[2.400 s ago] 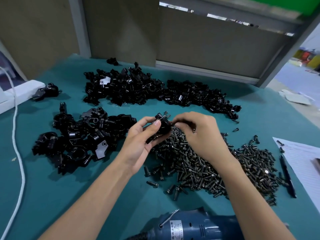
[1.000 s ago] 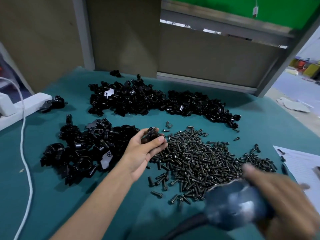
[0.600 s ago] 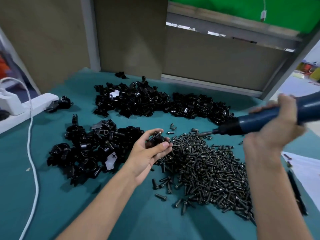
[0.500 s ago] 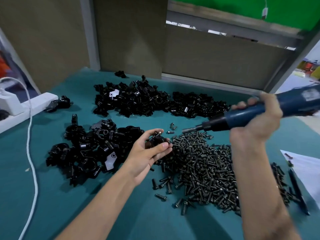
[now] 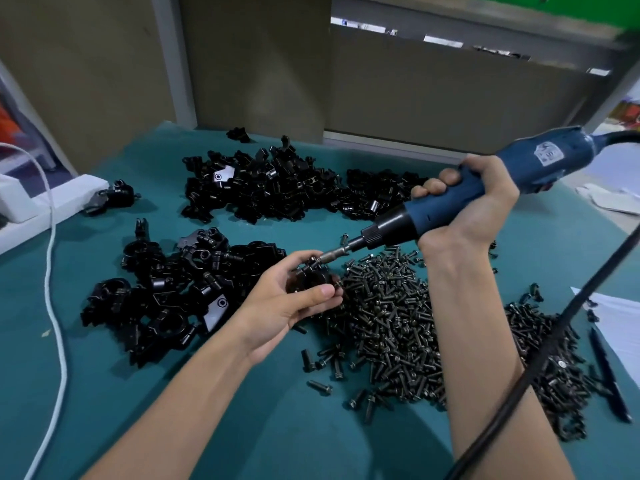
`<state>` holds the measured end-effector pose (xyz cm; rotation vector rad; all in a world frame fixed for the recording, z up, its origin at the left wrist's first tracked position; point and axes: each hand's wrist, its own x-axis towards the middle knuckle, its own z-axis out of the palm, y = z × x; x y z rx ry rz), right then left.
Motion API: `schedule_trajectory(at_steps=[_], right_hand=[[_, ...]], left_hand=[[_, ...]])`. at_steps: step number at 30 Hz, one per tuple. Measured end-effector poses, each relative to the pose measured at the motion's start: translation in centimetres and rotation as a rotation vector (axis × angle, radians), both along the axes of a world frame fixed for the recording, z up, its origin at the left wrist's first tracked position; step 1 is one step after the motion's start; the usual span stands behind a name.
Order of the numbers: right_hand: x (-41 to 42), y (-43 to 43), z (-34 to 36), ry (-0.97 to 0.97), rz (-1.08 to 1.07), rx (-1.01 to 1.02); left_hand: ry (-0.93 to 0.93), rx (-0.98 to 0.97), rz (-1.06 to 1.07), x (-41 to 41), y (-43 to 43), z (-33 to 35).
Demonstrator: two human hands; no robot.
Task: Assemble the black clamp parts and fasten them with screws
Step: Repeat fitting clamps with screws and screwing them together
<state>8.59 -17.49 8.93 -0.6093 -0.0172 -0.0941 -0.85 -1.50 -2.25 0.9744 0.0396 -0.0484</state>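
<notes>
One view only is given, from the head camera. In it a partly assembled black clamp [image 5: 311,277] is held in the left hand [image 5: 291,306], above the green table [image 5: 104,393] at the near-left edge of the screw heap [image 5: 398,323]. The thumb is laid across its front and the fingers are curled round behind it. The blue electric screwdriver [image 5: 519,168] is gripped in the right hand [image 5: 478,202], all fingers wrapped round the barrel, and its bit [image 5: 341,252] is set against a screw head on top of the clamp.

From this it is judged that this clamp's parts have been put together and a screw started, so that driving it is the step in hand. Whether the screw is seated cannot be told. Much is judged left to do. A long pile of loose clamp parts [image 5: 284,188] lies at the far side, and a second pile [image 5: 173,289] lies just left of the left hand. Finished and unfinished pieces cannot be told apart there.

A white label [image 5: 550,155] is seen on the screwdriver body, but its print is too blurred to be read, and no brand is made out. No legible writing is shown on the sheet of paper [image 5: 616,317] at the right edge.
</notes>
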Motion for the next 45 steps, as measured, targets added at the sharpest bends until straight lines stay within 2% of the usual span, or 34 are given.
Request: schedule_trajectory(at_steps=[25, 45], right_hand=[[0.23, 0.21, -0.54, -0.006, 0.049, 0.036], [0.27, 0.38, -0.51, -0.005, 0.062, 0.037]], left_hand=[[0.026, 0.142, 0.0, -0.29, -0.08, 0.44], [0.014, 0.132, -0.041, -0.49, -0.13, 0.82]])
